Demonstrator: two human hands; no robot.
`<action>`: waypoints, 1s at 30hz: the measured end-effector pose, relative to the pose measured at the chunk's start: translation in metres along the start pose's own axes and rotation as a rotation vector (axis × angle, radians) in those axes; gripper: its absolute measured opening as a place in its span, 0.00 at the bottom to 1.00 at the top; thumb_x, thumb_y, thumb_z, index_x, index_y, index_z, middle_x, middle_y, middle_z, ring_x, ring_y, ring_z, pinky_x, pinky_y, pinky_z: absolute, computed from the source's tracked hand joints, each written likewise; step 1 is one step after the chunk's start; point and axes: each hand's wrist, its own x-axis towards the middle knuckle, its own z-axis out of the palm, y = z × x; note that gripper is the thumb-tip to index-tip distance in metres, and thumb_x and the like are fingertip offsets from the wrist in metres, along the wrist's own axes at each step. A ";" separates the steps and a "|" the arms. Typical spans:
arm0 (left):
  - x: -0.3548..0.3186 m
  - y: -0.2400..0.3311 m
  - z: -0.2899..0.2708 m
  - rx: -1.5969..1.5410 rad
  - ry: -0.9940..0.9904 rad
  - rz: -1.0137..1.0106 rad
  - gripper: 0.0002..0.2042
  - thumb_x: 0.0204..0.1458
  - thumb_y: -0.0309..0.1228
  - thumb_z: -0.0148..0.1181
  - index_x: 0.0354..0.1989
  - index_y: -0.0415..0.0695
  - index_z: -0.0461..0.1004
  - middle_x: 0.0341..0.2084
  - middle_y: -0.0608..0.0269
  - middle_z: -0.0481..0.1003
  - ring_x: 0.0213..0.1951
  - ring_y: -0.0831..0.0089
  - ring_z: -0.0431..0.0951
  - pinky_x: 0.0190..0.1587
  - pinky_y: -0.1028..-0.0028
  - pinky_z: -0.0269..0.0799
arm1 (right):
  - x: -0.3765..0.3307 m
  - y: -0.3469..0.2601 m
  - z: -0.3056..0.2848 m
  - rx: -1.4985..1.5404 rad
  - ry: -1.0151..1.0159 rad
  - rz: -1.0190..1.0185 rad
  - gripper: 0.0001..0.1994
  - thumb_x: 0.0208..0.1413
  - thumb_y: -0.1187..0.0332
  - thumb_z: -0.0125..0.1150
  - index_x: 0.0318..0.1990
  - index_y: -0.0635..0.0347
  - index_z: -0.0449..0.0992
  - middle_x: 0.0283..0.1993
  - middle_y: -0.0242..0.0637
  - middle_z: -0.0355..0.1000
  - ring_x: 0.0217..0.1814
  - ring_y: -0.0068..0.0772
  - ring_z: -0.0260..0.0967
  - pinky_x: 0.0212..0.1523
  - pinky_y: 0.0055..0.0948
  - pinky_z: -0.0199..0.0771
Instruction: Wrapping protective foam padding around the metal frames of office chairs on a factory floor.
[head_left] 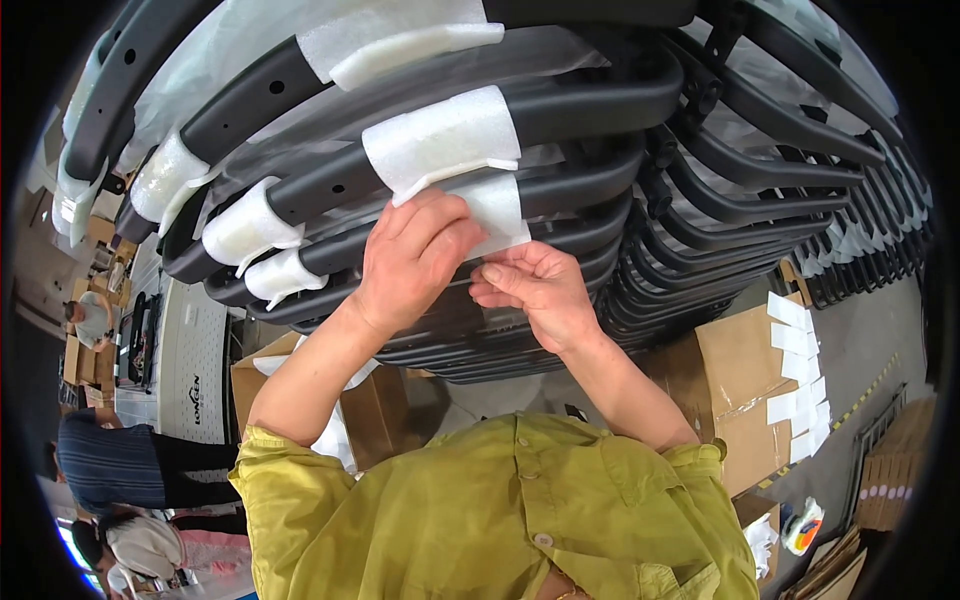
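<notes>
At the centre of the frame the left hand (415,262) lies flat with fingers spread over a white foam sheet (492,205), pressing it against one of the black curved frame parts (590,180) stacked across the upper half of the picture, while the right hand (535,292) pinches the sheet's lower edge between thumb and fingertips, closed on it rather than loose. The foam looks very light, soft and limp, likely to crease or tear if tugged, so it seems best taken by an edge and smoothed with a flat palm; the frame part beneath looks stiff, smooth and fairly heavy (its rounded surface may let the wrap slide). Other parts in the stack carry similar white foam wraps (440,140), with more at the upper left and along the right side. A brown cardboard box (735,385) at the right centre has a row of white rectangular slips (795,380) stuck down its corner. Another open carton (265,375) sits at the lower left of centre. At the lower right lies a tape roll (803,528), near upright flat brown cartons (895,465), and yellow-black floor tape (865,390) runs diagonally.
</notes>
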 end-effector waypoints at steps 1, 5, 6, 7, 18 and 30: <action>0.000 0.000 0.001 -0.018 -0.007 -0.013 0.13 0.32 0.29 0.60 0.30 0.45 0.70 0.35 0.64 0.69 0.38 0.68 0.69 0.35 0.71 0.64 | -0.002 0.001 0.000 0.005 0.011 0.004 0.10 0.48 0.72 0.56 0.37 0.67 0.69 0.31 0.39 0.70 0.31 0.28 0.70 0.32 0.24 0.72; 0.006 0.010 0.006 0.007 0.135 -0.107 0.17 0.36 0.31 0.60 0.38 0.45 0.68 0.38 0.63 0.69 0.40 0.67 0.69 0.37 0.70 0.63 | -0.011 0.006 -0.005 -0.009 0.013 0.096 0.07 0.50 0.71 0.53 0.35 0.66 0.69 0.28 0.35 0.69 0.27 0.22 0.67 0.28 0.20 0.69; 0.007 0.014 0.003 0.082 0.039 -0.168 0.19 0.37 0.32 0.61 0.40 0.44 0.67 0.39 0.62 0.70 0.41 0.65 0.69 0.39 0.70 0.62 | -0.013 0.007 -0.007 -0.008 0.020 0.092 0.07 0.50 0.71 0.53 0.35 0.66 0.69 0.28 0.35 0.69 0.27 0.22 0.67 0.28 0.20 0.69; 0.008 0.017 0.002 0.157 -0.057 -0.229 0.21 0.38 0.32 0.62 0.43 0.43 0.66 0.40 0.60 0.70 0.42 0.63 0.69 0.41 0.69 0.61 | -0.016 0.008 -0.011 -0.023 0.005 0.115 0.07 0.50 0.70 0.53 0.34 0.66 0.70 0.26 0.34 0.69 0.26 0.21 0.66 0.28 0.19 0.68; 0.004 0.021 -0.007 0.085 -0.103 -0.256 0.24 0.33 0.24 0.57 0.46 0.41 0.64 0.41 0.59 0.69 0.45 0.64 0.68 0.48 0.61 0.58 | 0.004 -0.049 0.037 -0.349 0.044 -0.083 0.13 0.50 0.64 0.53 0.23 0.67 0.71 0.18 0.36 0.68 0.15 0.20 0.63 0.13 0.14 0.58; 0.005 0.020 0.003 -0.054 0.169 -0.395 0.10 0.36 0.25 0.59 0.31 0.42 0.71 0.28 0.61 0.74 0.33 0.64 0.73 0.42 0.65 0.63 | -0.004 -0.064 0.018 -0.099 -0.053 0.073 0.19 0.54 0.56 0.45 0.35 0.69 0.69 0.29 0.41 0.71 0.21 0.23 0.67 0.17 0.16 0.64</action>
